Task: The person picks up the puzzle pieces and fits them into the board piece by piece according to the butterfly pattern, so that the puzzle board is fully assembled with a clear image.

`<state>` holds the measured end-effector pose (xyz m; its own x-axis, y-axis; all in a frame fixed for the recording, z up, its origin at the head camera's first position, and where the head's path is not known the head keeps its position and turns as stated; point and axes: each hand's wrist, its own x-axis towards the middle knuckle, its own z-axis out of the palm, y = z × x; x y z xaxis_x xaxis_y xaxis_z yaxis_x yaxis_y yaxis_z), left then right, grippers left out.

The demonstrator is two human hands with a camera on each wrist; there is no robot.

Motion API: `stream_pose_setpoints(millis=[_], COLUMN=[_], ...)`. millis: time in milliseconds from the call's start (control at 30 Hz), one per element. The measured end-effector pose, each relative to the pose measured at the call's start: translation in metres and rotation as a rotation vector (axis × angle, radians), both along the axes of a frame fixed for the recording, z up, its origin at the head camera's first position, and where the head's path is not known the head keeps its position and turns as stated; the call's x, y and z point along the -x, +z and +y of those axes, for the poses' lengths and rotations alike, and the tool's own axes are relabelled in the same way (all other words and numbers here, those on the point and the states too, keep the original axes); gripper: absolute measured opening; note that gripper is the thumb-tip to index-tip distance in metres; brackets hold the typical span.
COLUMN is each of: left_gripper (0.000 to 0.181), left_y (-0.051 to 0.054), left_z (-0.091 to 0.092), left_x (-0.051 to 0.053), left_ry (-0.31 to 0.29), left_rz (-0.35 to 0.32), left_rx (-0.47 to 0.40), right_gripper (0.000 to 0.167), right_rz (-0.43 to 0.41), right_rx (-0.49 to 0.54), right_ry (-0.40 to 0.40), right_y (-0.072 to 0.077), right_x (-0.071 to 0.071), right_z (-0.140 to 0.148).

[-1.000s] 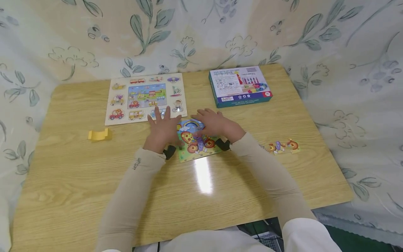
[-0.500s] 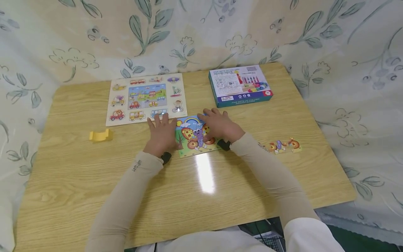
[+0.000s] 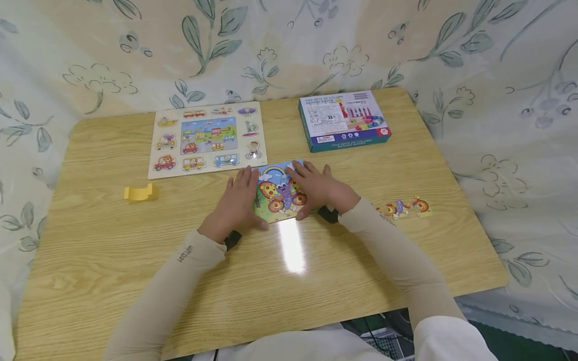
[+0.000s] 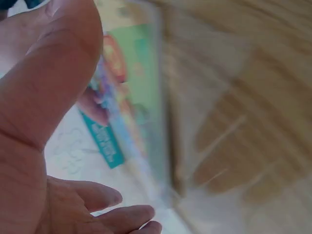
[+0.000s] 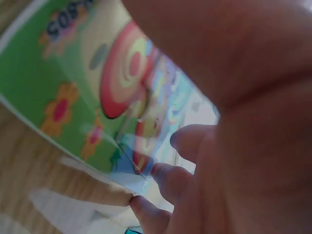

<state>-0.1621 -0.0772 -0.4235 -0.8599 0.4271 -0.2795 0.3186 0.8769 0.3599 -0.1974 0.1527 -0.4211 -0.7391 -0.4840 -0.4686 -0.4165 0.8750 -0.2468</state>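
Observation:
A small butterfly picture puzzle board (image 3: 277,200), with a rainbow along its top, lies flat at mid table. My left hand (image 3: 236,204) lies along the board's left side, fingers straight and together, thumb (image 4: 63,63) out near the bottom left corner. Across the right part of the board rests my right hand (image 3: 319,189), its fingers spread toward the top and its thumb near the bottom edge; the palm hides some of the picture. In the right wrist view, the fingers (image 5: 170,180) lie close to the board's edge, relaxed rather than curled round it.
Beyond my left hand lies a larger vehicle puzzle board (image 3: 169,150), nearly touching the small board. A boxed beads set (image 3: 345,123) stands at the back right. On the left is a yellow curved block (image 3: 141,193); several loose puzzle pieces (image 3: 399,208) lie to the right.
The small board has slid slightly away from me, toward the larger board. My left hand has shifted from over its left part to alongside it, fingers closing together; the right hand's thumb has moved nearer.

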Motion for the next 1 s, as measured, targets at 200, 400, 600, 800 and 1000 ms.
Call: stream_pose_setpoints(millis=[200, 400, 600, 800, 1000], left_gripper=[0.136, 0.137, 0.138, 0.131, 0.130], left_y=[-0.008, -0.010, -0.005, -0.006, -0.007], left_z=[-0.002, -0.002, -0.001, -0.005, -0.006], left_x=[0.002, 0.004, 0.000, -0.003, -0.005], left_ry=[-0.021, -0.023, -0.014, -0.024, -0.017], left_rz=[0.012, 0.011, -0.013, -0.037, -0.038], left_rx=[0.019, 0.018, 0.025, 0.044, 0.033], right_gripper=[0.131, 0.125, 0.083, 0.055, 0.046], right_rz=[0.006, 0.002, 0.009, -0.006, 0.082], right_rx=[0.011, 0.057, 0.089, -0.006, 0.110], right_ry=[-0.010, -0.028, -0.118, -0.173, -0.174], right_y=[-0.004, 0.000, 0.026, 0.026, 0.001], right_x=[-0.001, -0.001, -0.014, -0.050, -0.073], right_z=[0.000, 0.009, 0.067, 0.139, 0.164])
